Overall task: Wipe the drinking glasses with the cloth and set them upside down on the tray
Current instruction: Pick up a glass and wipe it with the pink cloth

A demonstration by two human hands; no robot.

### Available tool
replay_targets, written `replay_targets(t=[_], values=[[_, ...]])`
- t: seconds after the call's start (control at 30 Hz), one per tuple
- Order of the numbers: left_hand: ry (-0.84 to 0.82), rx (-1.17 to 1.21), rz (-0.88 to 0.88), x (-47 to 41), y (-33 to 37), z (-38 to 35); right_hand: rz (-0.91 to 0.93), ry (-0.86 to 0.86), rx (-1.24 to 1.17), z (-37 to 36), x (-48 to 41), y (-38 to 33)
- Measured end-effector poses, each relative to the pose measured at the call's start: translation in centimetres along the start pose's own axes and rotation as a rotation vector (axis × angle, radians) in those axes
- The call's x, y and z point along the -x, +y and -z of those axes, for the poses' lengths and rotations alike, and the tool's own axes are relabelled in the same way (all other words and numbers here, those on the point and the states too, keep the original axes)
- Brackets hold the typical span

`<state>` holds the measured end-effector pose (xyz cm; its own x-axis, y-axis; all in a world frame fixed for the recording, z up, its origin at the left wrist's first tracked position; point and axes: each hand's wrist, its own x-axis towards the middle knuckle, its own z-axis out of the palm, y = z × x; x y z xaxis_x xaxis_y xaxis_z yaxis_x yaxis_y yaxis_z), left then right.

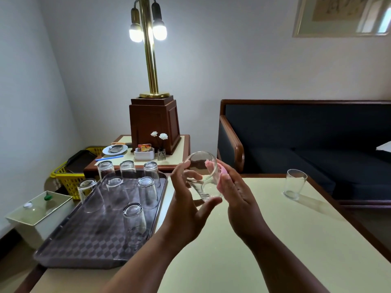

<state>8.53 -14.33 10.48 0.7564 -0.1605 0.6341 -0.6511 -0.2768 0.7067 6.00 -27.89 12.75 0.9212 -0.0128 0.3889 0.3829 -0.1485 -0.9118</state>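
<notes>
Glass (201,160), centre frame: your left grip (184,199) clamps it, and your right grip (239,199) pinches the cloth (222,172) against its wall. Turn it fully, then invert it onto the tray (84,246), lower left.

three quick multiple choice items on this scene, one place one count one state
1. Where is the upright glass? A on the floor B on the table C on a shelf
2. How many upside-down glasses are on the tray? A four B seven C ten
3. The held glass is: A gripped by the left hand, pink cloth pressed on it by the right hand B lying on the table C upside down on the tray
Key: 1 B, it stands alone on the table; 2 B, seven bases face up; 3 A, both hands hold it aloft.
</notes>
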Motion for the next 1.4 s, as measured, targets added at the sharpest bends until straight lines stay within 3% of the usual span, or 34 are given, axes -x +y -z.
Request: replay_targets(t=[0.2, 0.37, 0.53, 0.63, 0.77, 1.0, 1.2, 1.4], values=[[-0.079, -0.016, -0.06, 0.1, 0.6, 0.0, 0.126, 0.003, -0.061, -0.6, 0.7, -0.9], [0.013, 0.017, -0.009, -0.1, 1.2, 0.0, 0.04, 0.021, -0.007, -0.5, 0.2, 0.4], [-0.156, -0.01, -0.001, -0.1, 0.2, 0.4, 0.125, -0.002, -0.06, -0.9, 1.0, -1.0], [-0.13, 0.006, 0.002, 0.3, 0.5, 0.4, 0.141, 0.016, -0.049, -0.6, 0.8, -0.7], [-0.091, 0.023, 0.017, 0.3, 0.0, 0.5, 0.033, 0.018, 0.031, -0.3, 0.3, 0.4], [-0.137, -0.016, 0.023, 0.1, -0.1, 0.0, 0.157, 0.03, 0.005, -1.2, 1.0, -1.3], [-0.087, 0.021, 0.015, 0.1, -0.1, 0.3, 0.004, 0.016, 0.06, -0.6, 0.3, 0.0], [-0.063, 0.034, -0.003, -0.2, 0.1, 0.3, 0.127, 0.009, -0.009, -1.5, 1.2, -1.5]])
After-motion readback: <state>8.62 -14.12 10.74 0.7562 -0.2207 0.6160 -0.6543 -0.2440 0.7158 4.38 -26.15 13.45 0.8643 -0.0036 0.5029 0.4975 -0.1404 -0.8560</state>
